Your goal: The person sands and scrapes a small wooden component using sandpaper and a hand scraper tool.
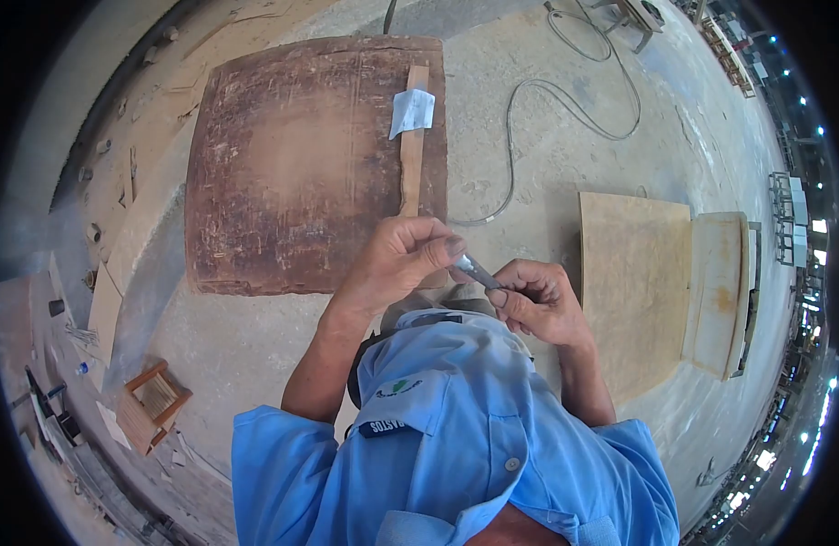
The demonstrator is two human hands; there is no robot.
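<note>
My left hand point(401, 259) and my right hand point(538, 300) meet in front of my chest, above my blue shirt. Between them is a small grey metal tool point(475, 269). My left thumb and fingers pinch its upper end, and my right fingertips close on its lower end. I cannot tell what kind of tool it is. On the floor just beyond my hands lies a big worn brown board point(292, 164). A narrow wooden strip point(412, 168) rests along the board's right side, with a white slip of paper point(411, 112) on it.
A grey cable point(565, 100) loops over the concrete floor beyond the board. Two pale plywood panels point(633, 282) point(720, 291) lie at my right. A small wooden crate point(152, 405) sits at the lower left among scraps and boards.
</note>
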